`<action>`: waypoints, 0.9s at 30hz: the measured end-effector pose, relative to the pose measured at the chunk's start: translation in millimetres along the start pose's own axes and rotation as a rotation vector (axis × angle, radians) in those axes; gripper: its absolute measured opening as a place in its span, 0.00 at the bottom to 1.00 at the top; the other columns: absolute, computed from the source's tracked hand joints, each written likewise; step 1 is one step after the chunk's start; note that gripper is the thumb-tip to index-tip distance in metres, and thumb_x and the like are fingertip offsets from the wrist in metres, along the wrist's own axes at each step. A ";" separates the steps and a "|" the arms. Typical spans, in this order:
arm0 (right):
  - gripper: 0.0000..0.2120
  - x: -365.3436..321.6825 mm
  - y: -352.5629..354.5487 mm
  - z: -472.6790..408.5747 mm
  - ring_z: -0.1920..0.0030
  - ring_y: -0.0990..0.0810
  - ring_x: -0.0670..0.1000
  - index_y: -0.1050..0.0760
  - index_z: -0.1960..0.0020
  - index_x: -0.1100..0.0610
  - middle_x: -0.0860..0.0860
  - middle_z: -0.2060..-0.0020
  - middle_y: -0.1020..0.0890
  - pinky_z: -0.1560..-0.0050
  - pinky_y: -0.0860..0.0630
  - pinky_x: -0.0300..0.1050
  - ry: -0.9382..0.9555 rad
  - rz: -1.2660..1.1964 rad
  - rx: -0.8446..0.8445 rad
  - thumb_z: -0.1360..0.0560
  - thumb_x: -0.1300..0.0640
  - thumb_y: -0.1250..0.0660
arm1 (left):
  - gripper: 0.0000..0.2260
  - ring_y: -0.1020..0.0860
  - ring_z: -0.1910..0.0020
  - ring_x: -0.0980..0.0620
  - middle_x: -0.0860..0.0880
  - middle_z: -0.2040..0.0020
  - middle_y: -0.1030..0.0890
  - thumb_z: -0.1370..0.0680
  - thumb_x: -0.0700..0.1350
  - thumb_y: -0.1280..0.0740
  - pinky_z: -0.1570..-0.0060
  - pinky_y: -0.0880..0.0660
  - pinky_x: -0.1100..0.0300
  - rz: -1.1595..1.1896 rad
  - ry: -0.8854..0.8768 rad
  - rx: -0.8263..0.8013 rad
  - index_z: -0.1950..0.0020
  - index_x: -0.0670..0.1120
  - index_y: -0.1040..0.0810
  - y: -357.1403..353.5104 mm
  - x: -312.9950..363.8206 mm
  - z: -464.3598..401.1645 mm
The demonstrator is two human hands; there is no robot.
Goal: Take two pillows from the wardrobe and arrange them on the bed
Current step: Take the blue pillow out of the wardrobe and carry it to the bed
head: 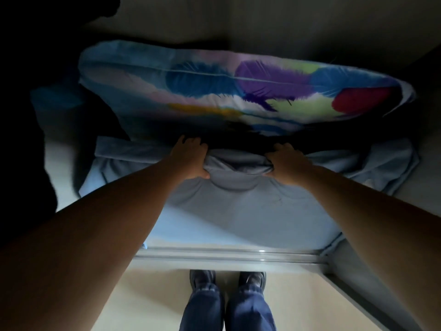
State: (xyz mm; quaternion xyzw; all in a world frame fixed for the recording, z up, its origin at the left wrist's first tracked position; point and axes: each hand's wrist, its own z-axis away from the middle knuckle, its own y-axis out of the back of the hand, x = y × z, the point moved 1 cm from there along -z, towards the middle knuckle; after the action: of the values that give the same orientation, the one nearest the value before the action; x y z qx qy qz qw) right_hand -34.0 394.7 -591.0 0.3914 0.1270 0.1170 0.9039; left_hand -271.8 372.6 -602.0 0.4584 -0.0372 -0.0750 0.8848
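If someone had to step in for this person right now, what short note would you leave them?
Left hand: closed on a bunched fold of the plain grey-blue pillow.
Right hand: closed on the same fold, beside the left.
Things: the grey-blue pillow lies on the wardrobe shelf; the feather-print multicoloured pillow sits behind and above it, deeper inside.
Done: a two-handed grip on the front pillow, nothing more.
Left: pull it out, take the feather-print one too, carry both to the bed (not in view) and arrange them.

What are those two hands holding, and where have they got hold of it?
Both the left hand and right hand pinch a bunched fold of the grey pillow, near its far edge.
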 end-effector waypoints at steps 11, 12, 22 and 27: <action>0.12 -33.3 -28.4 135.9 0.41 0.21 0.60 0.26 0.39 0.56 0.57 0.43 0.19 0.43 0.25 0.52 -0.058 -0.048 0.013 0.21 0.57 0.39 | 0.14 0.25 0.37 0.39 0.38 0.37 0.22 0.20 0.38 0.41 0.38 0.27 0.48 -0.226 -0.025 -0.215 0.37 0.38 0.23 12.9 51.9 98.8; 0.12 -37.3 -28.6 148.2 0.40 0.21 0.59 0.25 0.39 0.56 0.57 0.43 0.19 0.42 0.25 0.52 -0.082 -0.043 0.025 0.22 0.58 0.39 | 0.14 0.25 0.37 0.38 0.37 0.38 0.22 0.20 0.39 0.41 0.38 0.28 0.48 -0.230 -0.065 -0.205 0.38 0.36 0.23 13.3 54.8 108.7; 0.21 -64.1 -7.2 267.6 0.39 0.22 0.62 0.34 0.29 0.51 0.60 0.39 0.21 0.39 0.26 0.55 -0.353 -0.340 0.164 0.21 0.61 0.44 | 0.11 0.18 0.48 0.45 0.42 0.49 0.16 0.26 0.39 0.33 0.51 0.22 0.57 -0.305 -0.282 0.326 0.45 0.43 0.18 106.8 80.2 183.8; 0.24 -77.5 19.9 334.0 0.37 0.24 0.61 0.35 0.28 0.49 0.59 0.35 0.23 0.34 0.30 0.57 -0.440 -0.467 0.277 0.23 0.62 0.43 | 0.19 0.26 0.35 0.44 0.44 0.35 0.23 0.21 0.37 0.44 0.36 0.31 0.53 -0.359 -0.420 0.328 0.31 0.44 0.28 155.5 92.2 218.4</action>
State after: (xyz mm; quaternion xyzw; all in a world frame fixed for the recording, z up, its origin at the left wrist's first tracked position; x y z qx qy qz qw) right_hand -1.9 157.4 -344.8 0.4863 0.0299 -0.1987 0.8504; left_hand -195.0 269.7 -349.2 0.5687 -0.1493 -0.3162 0.7445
